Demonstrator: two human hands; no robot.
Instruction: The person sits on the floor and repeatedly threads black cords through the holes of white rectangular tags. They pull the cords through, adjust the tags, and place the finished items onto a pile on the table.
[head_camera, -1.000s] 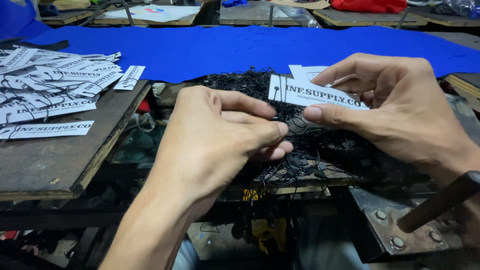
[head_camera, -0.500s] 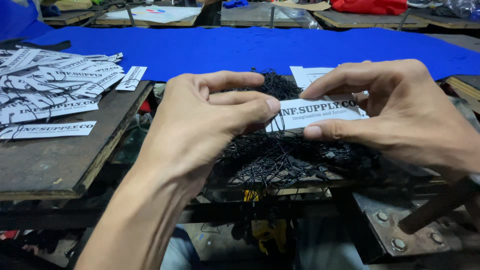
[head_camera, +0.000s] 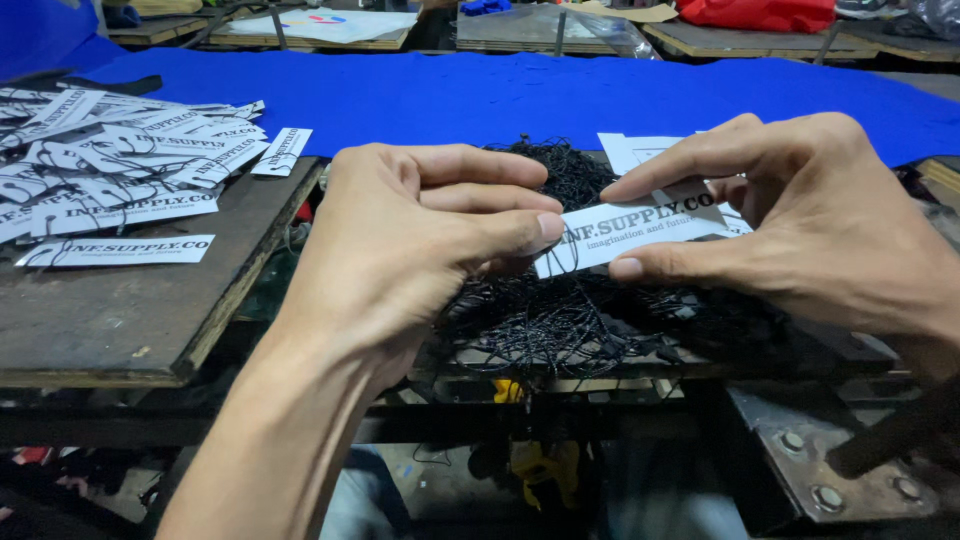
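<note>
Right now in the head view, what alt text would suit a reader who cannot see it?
Two bare hands hold a white paper tag over a tangle of black string: the right hand pinches it, and the left hand meets its end. A pile of strung tags lies on a worn board to the left, blue cloth behind.

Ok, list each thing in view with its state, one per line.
left hand: fingers pinched at the tag's left end
right hand: shut on the tag
white paper tag: held above the strings
black strings: tangled heap
finished tags: scattered pile on the wooden board
blue cloth: spread flat
</note>
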